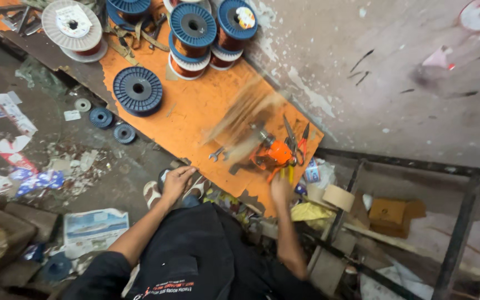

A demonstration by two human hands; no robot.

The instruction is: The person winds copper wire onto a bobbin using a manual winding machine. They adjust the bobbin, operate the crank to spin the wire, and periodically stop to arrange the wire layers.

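Note:
My left hand [176,180] lies flat on the near edge of an orange board [195,105], fingers apart, holding nothing. My right hand [280,190] is closed at the board's right corner, right under a small orange hand-cranked winder [273,154], and appears to grip its yellowish handle. A brownish, motion-blurred shape [245,116] sweeps out from the winder's shaft across the board. A small spanner [216,154] lies between my hands. Red-handled pliers [304,139] and another dark tool [289,130] lie just behind the winder.
Blue wire spools [138,90] and copper-wound ones [193,28] stand at the board's far end, beside a white spool [73,25]. Small spools [101,117] and paper scraps litter the floor on the left. A tape roll [337,197], cardboard box [387,211] and metal frame [462,222] are on the right.

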